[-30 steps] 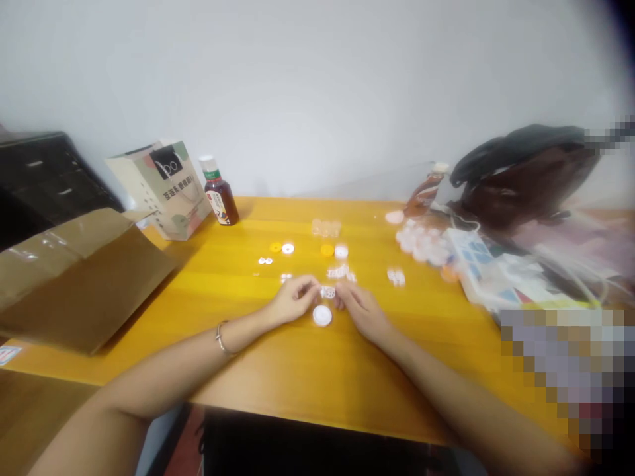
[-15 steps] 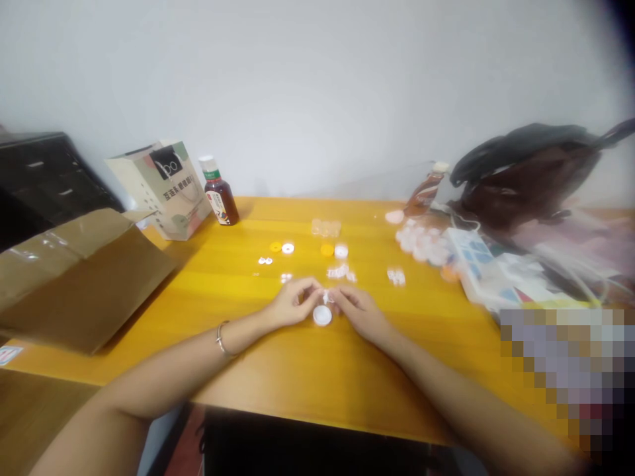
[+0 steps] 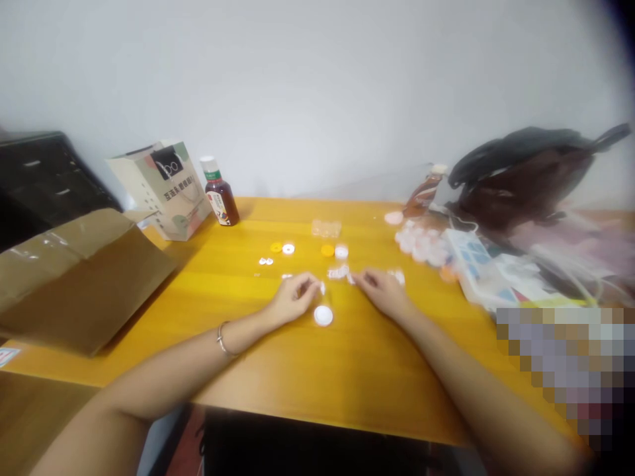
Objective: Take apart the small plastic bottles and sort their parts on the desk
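My left hand [image 3: 297, 297] is closed in a pinch on a small white piece [image 3: 322, 288], too blurred to tell its kind. Just below it, a round white disc [image 3: 323, 316] lies flat on the table. Farther right is my right hand [image 3: 381, 289], its fingertips brought together at the right end of a cluster of small clear-and-white pieces [image 3: 338, 272]. Whether anything is between those fingers is too small to see. Beyond the hands lie yellow discs [image 3: 327, 250] and white discs [image 3: 341, 252] in pairs, plus two small white pieces [image 3: 266, 261].
A clear moulded tray [image 3: 326, 229] lies toward the back. An open cardboard box [image 3: 84, 284], a paper bag [image 3: 169, 192] and a dark red bottle [image 3: 221, 198] stand left. On the right are whitish round pieces [image 3: 424, 243], a brown bottle [image 3: 425, 190] and a dark bag [image 3: 526, 172].
My right hand has moved away to the right, from beside my left hand to the small clear-and-white pieces. The left hand stays nearly in place with the white piece.
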